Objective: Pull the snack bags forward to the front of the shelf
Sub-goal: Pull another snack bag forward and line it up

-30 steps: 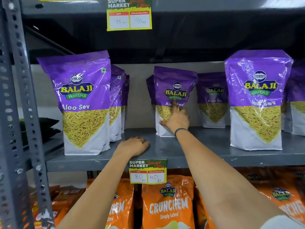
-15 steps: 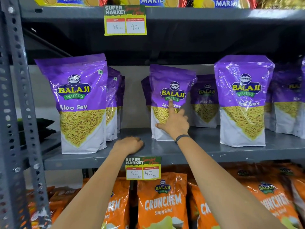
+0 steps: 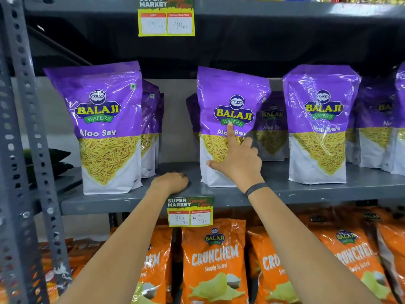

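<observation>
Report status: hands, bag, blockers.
Right hand grips middle bag, index up its front. Left hand fisted on shelf. Bag short of front edge, path clear.

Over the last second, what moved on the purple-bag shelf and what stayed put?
The middle Aloo Sev bag slid forward toward the front edge of the shelf, drawn by the right hand, whose fingers stay hooked round its right side. The left hand stayed resting on the shelf; the left bag and right bag kept their places.

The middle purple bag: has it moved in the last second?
Yes. The middle bag, held by the right hand, has slid forward: its base is now nearer the front edge of the shelf.
</observation>
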